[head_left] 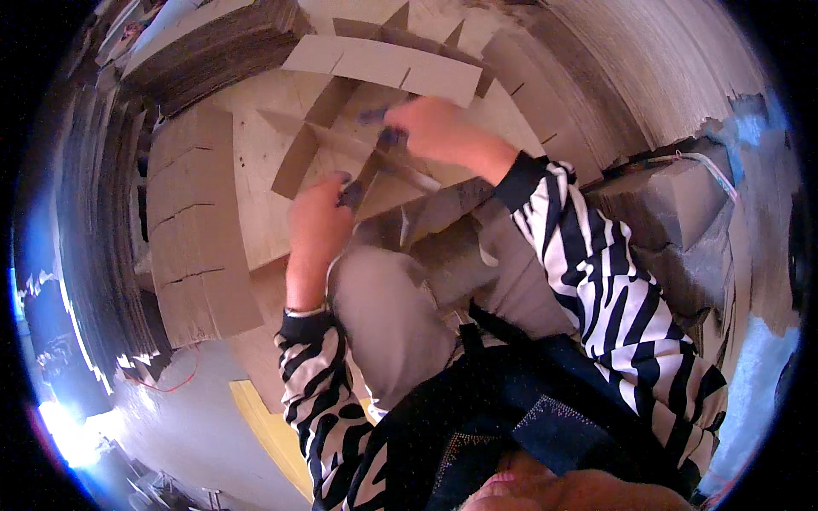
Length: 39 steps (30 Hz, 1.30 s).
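Over the pale wooden tabletop [259, 198], near its middle, a brown cardboard divider [295, 162] made of slotted crossing strips is standing on edge, its walls forming open cells; the crossed slots are probably what is keeping those thin strips upright. At the tabletop's nearer side, the left hand [319, 223] is hovering beside the divider's near part, its fingers curling in toward a strip; I cannot tell whether they are closing on it. Farther across the tabletop and to the right, the right hand [449, 136] is reaching in above the divider, thumb and forefinger appearing apart, but blur is hiding whether they are gripping cardboard. The two hands are sitting at opposite ends of one strip, likely so that both ends can be steadied together. Along the tabletop's left side, a stack of flat brown slotted cardboard strips [192, 230] is lying with its cuts lined up, seemingly to stay within easy reach of the left hand. Toward the tabletop's far edge, a long light-brown cardboard strip with two slits [383, 66] is showing its broad face, while more brown crossed cardboard pieces [400, 37] are rising behind it. By the tabletop's near edge, a grey-trousered knee [383, 315] is resting close beneath the left hand.
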Available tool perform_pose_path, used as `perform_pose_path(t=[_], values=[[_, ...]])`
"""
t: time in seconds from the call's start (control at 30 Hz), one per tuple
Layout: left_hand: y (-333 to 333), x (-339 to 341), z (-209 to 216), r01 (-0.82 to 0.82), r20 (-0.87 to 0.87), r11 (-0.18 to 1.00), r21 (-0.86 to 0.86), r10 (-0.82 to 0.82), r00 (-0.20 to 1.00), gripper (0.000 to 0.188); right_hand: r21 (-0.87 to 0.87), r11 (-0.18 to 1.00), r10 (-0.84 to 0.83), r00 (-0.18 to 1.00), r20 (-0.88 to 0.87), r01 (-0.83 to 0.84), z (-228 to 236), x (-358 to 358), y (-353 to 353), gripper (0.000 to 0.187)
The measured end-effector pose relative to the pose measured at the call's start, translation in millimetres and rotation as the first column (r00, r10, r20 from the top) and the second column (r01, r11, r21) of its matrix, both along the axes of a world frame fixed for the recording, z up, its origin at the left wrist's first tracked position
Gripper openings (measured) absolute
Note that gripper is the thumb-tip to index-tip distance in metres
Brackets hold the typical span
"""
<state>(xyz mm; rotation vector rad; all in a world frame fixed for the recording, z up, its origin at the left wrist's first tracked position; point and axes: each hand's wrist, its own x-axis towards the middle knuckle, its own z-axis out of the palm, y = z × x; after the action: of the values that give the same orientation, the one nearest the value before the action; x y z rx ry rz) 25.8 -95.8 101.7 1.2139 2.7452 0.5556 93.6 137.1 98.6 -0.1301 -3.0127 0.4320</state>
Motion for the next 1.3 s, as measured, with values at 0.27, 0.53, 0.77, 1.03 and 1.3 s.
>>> perform_pose_path(t=[0.27,0.53,0.77,1.03,1.3], values=[[60.2,-84.5,9.3,-0.133,-0.321,0.982,0.138,0.171,0.931,0.029,0.246,0.914,-0.337,0.942,0.01,0.324,15.1,-39.8,74.7,0.038],[62.4,-94.7,13.6,-0.293,-0.278,0.888,-0.353,0.199,0.94,0.039,-0.259,0.937,-0.295,0.93,-0.219,0.236,42.1,-29.4,87.3,0.038],[36.7,-103.8,-31.6,-0.29,0.014,0.917,-0.273,0.305,0.952,0.032,-0.237,0.971,0.014,0.993,-0.115,-0.041,0.1,-39.2,59.9,0.036],[57.8,-108.1,-38.5,-0.21,-0.006,0.939,-0.274,0.216,0.976,0.026,0.0,0.999,0.04,0.999,0.024,-0.04,2.4,-3.8,66.3,0.034],[60.9,-102.7,-28.1,-0.239,-0.028,0.909,-0.341,0.244,0.969,0.029,0.116,0.993,0.044,0.998,-0.05,-0.038,-37.1,5.2,31.7,0.03]])
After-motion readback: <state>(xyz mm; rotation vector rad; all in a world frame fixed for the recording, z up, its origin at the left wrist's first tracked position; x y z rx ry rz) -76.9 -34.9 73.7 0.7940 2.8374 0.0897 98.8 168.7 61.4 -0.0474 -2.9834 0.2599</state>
